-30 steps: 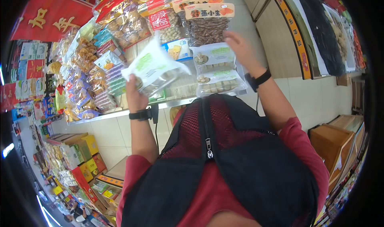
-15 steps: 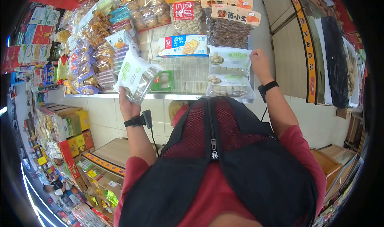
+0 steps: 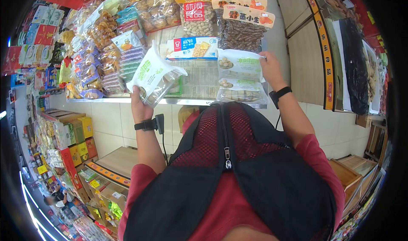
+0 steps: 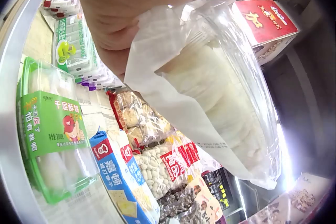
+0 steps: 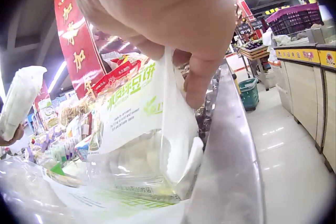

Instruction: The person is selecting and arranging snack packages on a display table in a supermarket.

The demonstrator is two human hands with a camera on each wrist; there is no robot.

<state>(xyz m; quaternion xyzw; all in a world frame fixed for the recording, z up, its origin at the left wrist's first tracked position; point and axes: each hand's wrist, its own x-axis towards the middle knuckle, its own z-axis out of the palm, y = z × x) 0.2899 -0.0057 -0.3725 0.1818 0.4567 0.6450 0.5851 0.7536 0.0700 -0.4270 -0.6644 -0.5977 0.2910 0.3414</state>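
Observation:
My left hand (image 3: pixel 141 107) grips a white and clear plastic bag (image 3: pixel 154 76) with green print by its lower left part, holding it tilted above the display. Pale pieces inside the bag show through its clear side in the left wrist view. At the right edge of the display, my right hand (image 3: pixel 272 70) pinches the side edge of a matching bag (image 3: pixel 239 64). Thumb and fingers close on its white film in the right wrist view. Another matching bag (image 3: pixel 243 90) lies just in front, along the display's metal edge.
A blue and white cracker pack (image 3: pixel 193 48) lies behind the bags. A green-wrapped pastry box (image 4: pixel 55 129) sits near the front edge. Bags of nuts (image 3: pixel 199 18) and dark brown snacks (image 3: pixel 244 30) stand at the back. Piled snack packs (image 3: pixel 87 66) fill the left side.
My left hand first carried its bag leftward, then swung it slightly back right with a turn. My right hand went from reaching over the bag's far corner to pinching its side edge.

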